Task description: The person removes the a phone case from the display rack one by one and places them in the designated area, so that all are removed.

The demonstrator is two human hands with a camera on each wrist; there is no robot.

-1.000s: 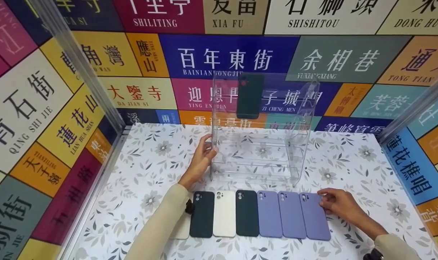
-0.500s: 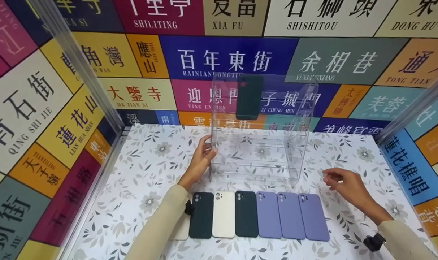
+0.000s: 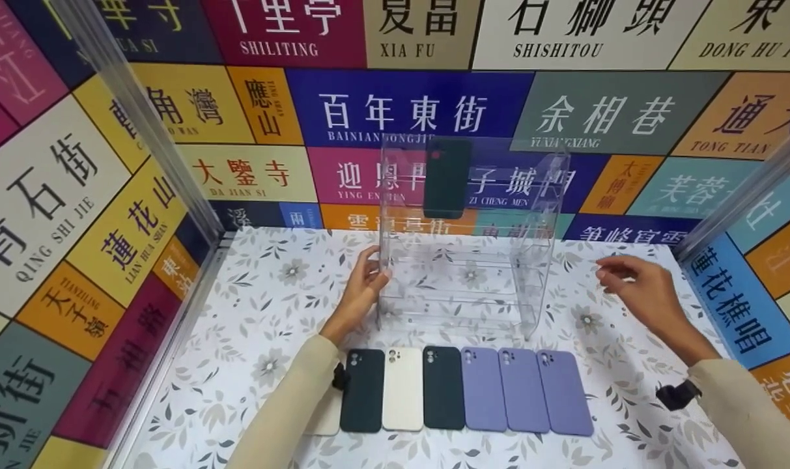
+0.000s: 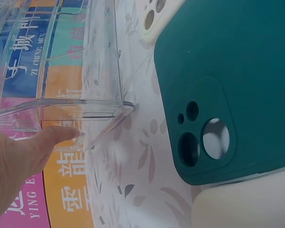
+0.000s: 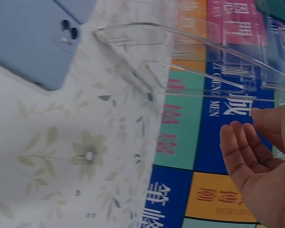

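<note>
A clear tiered acrylic display rack (image 3: 466, 301) stands upright mid-table. My left hand (image 3: 361, 290) grips its left side edge; the thumb (image 4: 61, 135) shows along that edge in the left wrist view. High on the rack sits one dark green phone case (image 3: 447, 179). A row of phone cases lies in front: three purple ones at the right, the outermost purple case (image 3: 566, 394) among them, then a dark green case (image 3: 443, 391), an off-white case (image 3: 404, 391) and another green case (image 3: 362, 394). My right hand (image 3: 642, 290), fingers loosely bent and holding nothing, hovers right of the rack.
My left sleeve (image 3: 297, 391) partly covers an off-white case (image 3: 325, 420) at the row's left end. Flower-patterned cloth (image 3: 264, 306) covers the table. Panels with coloured street-name signs (image 3: 408, 107) stand behind and at both sides, with metal posts (image 3: 173, 150) at the corners.
My right hand has lifted off the top corner of the rightmost purple case and moved forward and slightly right, beside the rack. The left hand stays at the rack's side.
</note>
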